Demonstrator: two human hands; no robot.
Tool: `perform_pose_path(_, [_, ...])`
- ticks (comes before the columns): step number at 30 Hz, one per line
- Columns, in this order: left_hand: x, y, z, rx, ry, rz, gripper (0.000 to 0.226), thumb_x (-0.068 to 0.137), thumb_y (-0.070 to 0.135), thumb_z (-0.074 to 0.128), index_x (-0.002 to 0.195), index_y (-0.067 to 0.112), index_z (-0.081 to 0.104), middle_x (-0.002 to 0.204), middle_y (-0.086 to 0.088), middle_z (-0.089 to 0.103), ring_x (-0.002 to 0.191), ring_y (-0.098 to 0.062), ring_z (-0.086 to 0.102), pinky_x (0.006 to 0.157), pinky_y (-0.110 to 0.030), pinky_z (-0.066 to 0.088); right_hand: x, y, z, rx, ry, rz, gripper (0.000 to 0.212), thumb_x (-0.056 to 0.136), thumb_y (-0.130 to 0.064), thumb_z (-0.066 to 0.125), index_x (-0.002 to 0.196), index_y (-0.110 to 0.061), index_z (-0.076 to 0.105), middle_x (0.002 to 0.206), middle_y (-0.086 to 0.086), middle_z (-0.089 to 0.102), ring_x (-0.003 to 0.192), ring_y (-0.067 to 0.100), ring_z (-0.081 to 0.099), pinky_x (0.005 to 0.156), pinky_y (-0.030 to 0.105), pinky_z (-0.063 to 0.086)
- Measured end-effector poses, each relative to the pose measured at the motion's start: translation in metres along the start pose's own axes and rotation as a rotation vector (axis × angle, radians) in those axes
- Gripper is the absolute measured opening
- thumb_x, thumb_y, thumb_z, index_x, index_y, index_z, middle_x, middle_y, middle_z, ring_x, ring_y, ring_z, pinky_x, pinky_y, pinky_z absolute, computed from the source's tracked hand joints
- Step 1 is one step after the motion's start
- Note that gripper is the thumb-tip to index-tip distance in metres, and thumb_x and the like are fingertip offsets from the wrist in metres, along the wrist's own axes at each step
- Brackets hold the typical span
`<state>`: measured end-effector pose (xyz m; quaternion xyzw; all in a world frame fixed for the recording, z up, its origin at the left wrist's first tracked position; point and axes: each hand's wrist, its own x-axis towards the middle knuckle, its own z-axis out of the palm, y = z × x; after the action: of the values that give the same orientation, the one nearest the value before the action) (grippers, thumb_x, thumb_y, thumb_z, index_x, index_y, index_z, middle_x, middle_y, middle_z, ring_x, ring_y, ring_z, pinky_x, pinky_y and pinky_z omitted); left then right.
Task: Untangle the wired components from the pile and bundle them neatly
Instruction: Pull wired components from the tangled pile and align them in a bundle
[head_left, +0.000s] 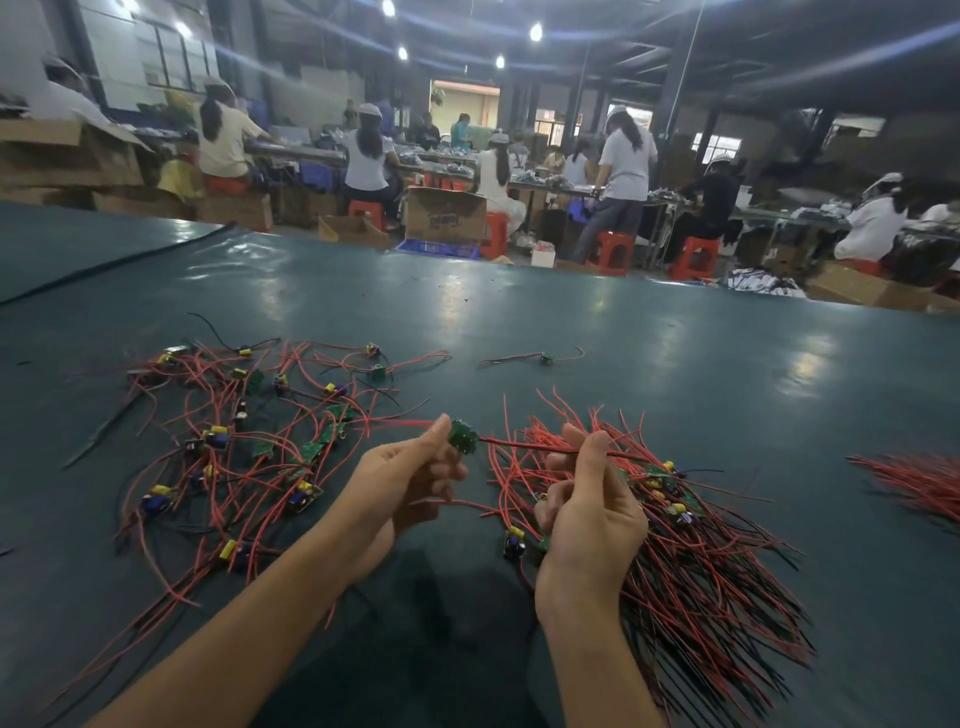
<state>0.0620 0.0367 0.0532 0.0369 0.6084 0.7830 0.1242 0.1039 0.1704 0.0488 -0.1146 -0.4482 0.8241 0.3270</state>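
A tangled pile of small green circuit boards with red and black wires (244, 447) lies spread on the left of the dark green table. My left hand (400, 483) pinches one green board (462, 436) between thumb and fingers, held above the table. Its red and black wires (524, 444) run right to my right hand (587, 499), which pinches them between thumb and fingers. Under and right of that hand lies a gathered bundle of boards and wires (696, 551), wires fanned toward me. One loose board with a yellow part (514, 540) lies just left of my right wrist.
A single wired board (545, 357) lies alone farther back on the table (675, 364). Another heap of red wires (919, 483) sits at the right edge. Beyond the table's far edge are cardboard boxes, red stools and several seated and standing workers.
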Motion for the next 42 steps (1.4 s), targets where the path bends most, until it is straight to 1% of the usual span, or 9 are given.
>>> perform_pose_path(8, [0.002, -0.007, 0.003, 0.049, -0.051, -0.029, 0.029, 0.075, 0.039, 0.066, 0.084, 0.012, 0.060, 0.091, -0.008, 0.076, 0.065, -0.012, 0.068, 0.050, -0.020, 0.048, -0.017, 0.004, 0.008, -0.088, -0.174, -0.174, 0.026, 0.089, -0.037, 0.057, 0.081, -0.025, 0.079, 0.065, 0.003, 0.068, 0.042, 0.009, 0.038, 0.041, 0.024, 0.032])
perform_pose_path(13, [0.004, -0.003, 0.003, -0.418, 0.010, -0.026, 0.023, 0.072, 0.022, 0.066, 0.090, 0.012, 0.057, 0.083, -0.009, 0.074, 0.063, -0.013, 0.071, 0.050, -0.018, 0.054, -0.023, 0.013, 0.009, -0.183, -0.254, -0.461, 0.026, 0.092, -0.040, 0.063, 0.080, -0.021, 0.078, 0.065, -0.010, 0.067, 0.058, 0.000, 0.058, 0.057, 0.014, 0.043])
perform_pose_path(17, [0.007, 0.009, -0.005, -0.585, 0.038, 0.029, 0.027, 0.073, 0.021, 0.064, 0.096, 0.008, 0.062, 0.078, -0.004, 0.073, 0.062, -0.008, 0.069, 0.054, -0.016, 0.055, -0.020, 0.018, 0.004, -0.369, -0.457, -0.739, 0.022, 0.090, -0.017, 0.071, 0.111, -0.012, 0.072, 0.077, -0.020, 0.059, 0.054, -0.002, 0.047, 0.053, 0.011, 0.037])
perform_pose_path(21, [0.006, 0.017, -0.016, -0.644, -0.052, -0.034, 0.014, 0.075, 0.024, 0.064, 0.080, 0.011, 0.064, 0.074, 0.000, 0.067, 0.054, -0.007, 0.060, 0.050, -0.018, 0.052, -0.017, 0.024, 0.001, -0.539, -0.458, -0.493, 0.032, 0.088, -0.005, 0.067, 0.110, -0.029, 0.069, 0.085, -0.006, 0.068, 0.054, 0.006, 0.049, 0.048, 0.018, 0.039])
perform_pose_path(24, [0.004, 0.013, -0.013, -0.585, -0.106, -0.109, 0.011, 0.072, 0.024, 0.066, 0.076, 0.014, 0.066, 0.065, 0.000, 0.060, 0.048, -0.011, 0.054, 0.047, -0.021, 0.050, -0.018, 0.021, 0.004, -0.437, -0.379, -0.091, 0.019, 0.093, -0.021, 0.066, 0.080, -0.030, 0.077, 0.073, 0.001, 0.070, 0.049, 0.006, 0.047, 0.045, 0.020, 0.040])
perform_pose_path(28, [0.002, 0.007, -0.005, -0.452, -0.145, -0.168, 0.011, 0.068, 0.027, 0.067, 0.071, 0.017, 0.071, 0.051, 0.002, 0.052, 0.042, -0.011, 0.049, 0.045, -0.021, 0.047, -0.015, 0.016, 0.007, -0.325, -0.331, 0.276, 0.035, 0.087, -0.048, 0.062, 0.076, -0.020, 0.080, 0.060, -0.002, 0.065, 0.039, 0.006, 0.042, 0.037, 0.019, 0.034])
perform_pose_path(33, [0.000, 0.005, -0.002, -0.370, -0.138, -0.194, 0.016, 0.068, 0.031, 0.067, 0.064, 0.016, 0.071, 0.048, 0.003, 0.046, 0.042, -0.009, 0.043, 0.048, -0.020, 0.042, -0.018, 0.017, 0.009, -0.297, -0.304, 0.223, 0.031, 0.082, -0.048, 0.065, 0.073, -0.021, 0.079, 0.065, 0.010, 0.053, 0.051, 0.017, 0.045, 0.044, 0.023, 0.038])
perform_pose_path(38, [0.001, -0.005, 0.005, -0.256, -0.065, -0.197, 0.021, 0.094, 0.006, 0.043, 0.092, 0.012, 0.063, 0.058, -0.002, 0.054, 0.044, -0.010, 0.047, 0.047, -0.019, 0.042, -0.019, 0.014, 0.011, -0.188, -0.255, 0.202, 0.026, 0.093, -0.030, 0.061, 0.076, -0.024, 0.080, 0.053, -0.001, 0.052, 0.039, 0.006, 0.037, 0.037, 0.019, 0.032])
perform_pose_path(42, [-0.003, -0.011, 0.005, 0.055, -0.176, -0.044, 0.021, 0.085, 0.006, 0.058, 0.074, 0.019, 0.071, 0.068, -0.004, 0.065, 0.055, -0.013, 0.056, 0.054, -0.024, 0.044, -0.018, 0.012, 0.012, -0.122, -0.238, 0.196, 0.027, 0.094, -0.024, 0.060, 0.076, -0.021, 0.081, 0.055, 0.000, 0.061, 0.044, 0.009, 0.053, 0.043, 0.018, 0.044])
